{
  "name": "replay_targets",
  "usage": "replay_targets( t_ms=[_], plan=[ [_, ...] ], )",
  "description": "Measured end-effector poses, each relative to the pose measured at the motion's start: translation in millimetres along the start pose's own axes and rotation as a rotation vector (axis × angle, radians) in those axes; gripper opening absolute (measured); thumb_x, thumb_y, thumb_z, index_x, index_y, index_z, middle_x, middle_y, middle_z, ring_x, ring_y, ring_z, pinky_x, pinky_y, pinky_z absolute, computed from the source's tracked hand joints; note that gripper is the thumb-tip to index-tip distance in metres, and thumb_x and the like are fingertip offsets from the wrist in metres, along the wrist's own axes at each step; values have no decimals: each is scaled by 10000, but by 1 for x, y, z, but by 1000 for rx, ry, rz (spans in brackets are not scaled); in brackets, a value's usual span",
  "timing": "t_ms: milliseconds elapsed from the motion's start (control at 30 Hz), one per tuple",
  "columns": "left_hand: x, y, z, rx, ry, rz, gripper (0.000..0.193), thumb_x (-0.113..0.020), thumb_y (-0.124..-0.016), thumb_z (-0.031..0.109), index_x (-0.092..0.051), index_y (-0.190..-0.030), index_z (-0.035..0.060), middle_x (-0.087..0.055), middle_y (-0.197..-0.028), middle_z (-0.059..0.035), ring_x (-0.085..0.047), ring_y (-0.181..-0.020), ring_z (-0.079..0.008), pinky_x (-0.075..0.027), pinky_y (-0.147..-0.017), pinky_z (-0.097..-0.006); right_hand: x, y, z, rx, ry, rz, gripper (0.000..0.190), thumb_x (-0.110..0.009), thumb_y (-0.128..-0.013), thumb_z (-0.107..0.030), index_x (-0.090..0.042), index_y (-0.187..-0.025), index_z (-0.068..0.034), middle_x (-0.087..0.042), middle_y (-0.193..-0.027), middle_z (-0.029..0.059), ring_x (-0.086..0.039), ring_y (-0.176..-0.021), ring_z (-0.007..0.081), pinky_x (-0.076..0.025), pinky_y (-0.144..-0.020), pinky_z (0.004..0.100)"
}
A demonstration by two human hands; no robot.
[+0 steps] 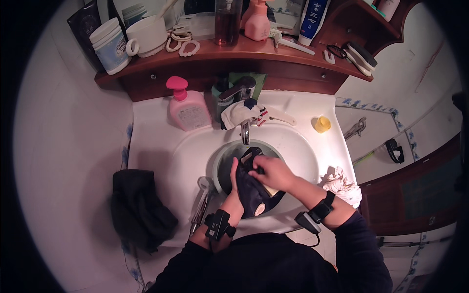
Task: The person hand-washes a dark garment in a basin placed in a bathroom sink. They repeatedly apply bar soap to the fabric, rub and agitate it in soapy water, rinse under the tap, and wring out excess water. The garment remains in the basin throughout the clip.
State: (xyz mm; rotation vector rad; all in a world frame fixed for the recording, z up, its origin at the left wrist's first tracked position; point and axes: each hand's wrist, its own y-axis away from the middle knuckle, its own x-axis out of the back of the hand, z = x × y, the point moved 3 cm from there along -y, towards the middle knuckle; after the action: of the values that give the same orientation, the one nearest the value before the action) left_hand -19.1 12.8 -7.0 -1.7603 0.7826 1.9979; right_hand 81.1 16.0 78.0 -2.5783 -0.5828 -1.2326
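A dark navy fabric item (253,190) with a round pale patch is held over a grey-green basin (217,172) in the white sink. My left hand (236,196) supports it from the left side, thumb up along its edge and the other fingers hidden behind the cloth. Curled over its upper right part, my right hand (274,172) pinches a dark bit; whether that is only cloth cannot be made out. Below the right palm shows a pale yellow piece (271,190), its kind unclear. The faucet spout (246,135) stands just beyond the basin.
Left of the basin lie a handheld shower head (200,205) and dark cloth (141,208). A pink pump bottle (188,111) stands behind. White cloth (238,113) drapes the faucet. A yellow cup (322,125) and crumpled pale cloth (342,187) sit right. A wooden shelf (227,55) holds toiletries.
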Motion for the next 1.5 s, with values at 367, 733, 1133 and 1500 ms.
replay_targets(
  t_ms=[367,733,1133,1500],
  plan=[
    [3,-2,-2,3,-19,-16,675,-331,-828,669,-443,-1253,157,-505,-1207,-68,-490,-1102,-242,-361,-972,-376,-27,-16,-17,-141,210,344,302,-460,-881,-300,-558,-754,-44,-608,-700,167,-591,-656,354,-470,-592,448],
    [3,-1,-7,60,-14,-15,681,-326,-828,673,-443,-1252,153,-504,-1208,-67,-491,-1101,-240,-362,-970,-376,-24,-28,-4,-252,273,337,291,-450,-880,-284,-564,-765,-42,-609,-708,166,-600,-661,340,-475,-593,449],
    [-6,7,-9,199,2,-112,644,-361,-838,637,-513,-1183,115,-571,-1128,-90,-558,-1004,-268,-430,-898,-402,15,-16,39,-376,286,427,287,-513,-858,-299,-543,-918,-20,-588,-932,195,-574,-855,353,-462,-720,430],
    [-20,16,-19,196,63,-67,535,-385,-896,472,-465,-1237,67,-534,-1188,-114,-515,-1083,-266,-382,-968,-372,-40,54,6,-391,78,414,679,-499,-880,-351,-158,-1398,-74,-449,-1133,257,-502,-976,408,-420,-854,448]
  ],
)
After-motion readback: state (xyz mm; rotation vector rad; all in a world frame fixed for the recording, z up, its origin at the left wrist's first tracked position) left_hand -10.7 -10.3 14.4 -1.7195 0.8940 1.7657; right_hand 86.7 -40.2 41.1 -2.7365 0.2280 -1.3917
